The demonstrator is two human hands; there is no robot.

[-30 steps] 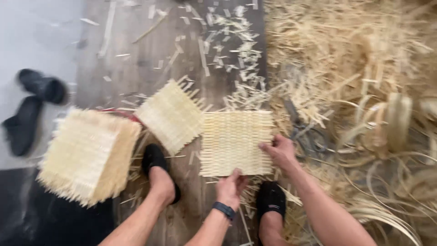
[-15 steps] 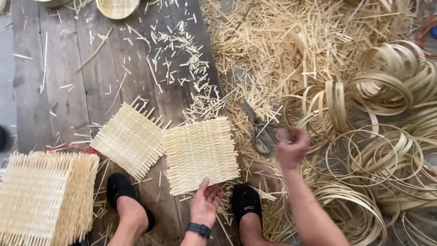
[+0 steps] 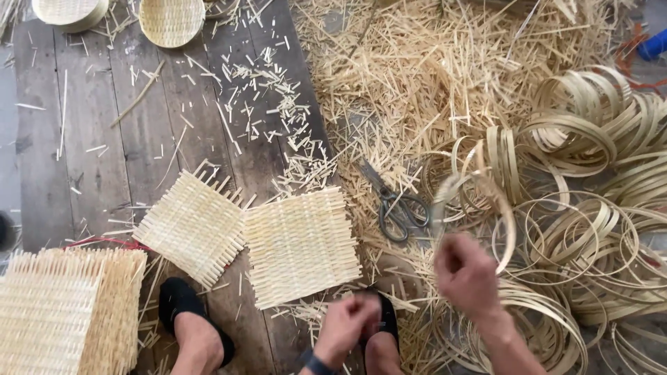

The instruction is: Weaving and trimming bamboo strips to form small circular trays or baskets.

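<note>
Floor (image 3: 104, 160): dark wooden planks.
On it: woven mats (image 3: 300, 244), scissors (image 3: 392, 205), bamboo rings (image 3: 590, 229), strewn slivers (image 3: 417, 76).

**Workshop floor, seen from above**

Floor: dark, weathered wooden planks (image 3: 90, 139) running near to far, seams visible between boards. A paler grey strip (image 3: 5, 139) borders the far-left edge.

Litter: short pale straw offcuts (image 3: 271, 104) scattered across the planks at centre; a dense heap of cut slivers (image 3: 431, 62) covers the floor from centre to far right.

Far left: two shallow round woven baskets (image 3: 170, 21), side by side, partly cut off by the top edge.

Light: even, soft daylight, with no hard shadows.

Walls, windows, furniture: out of view.
</note>
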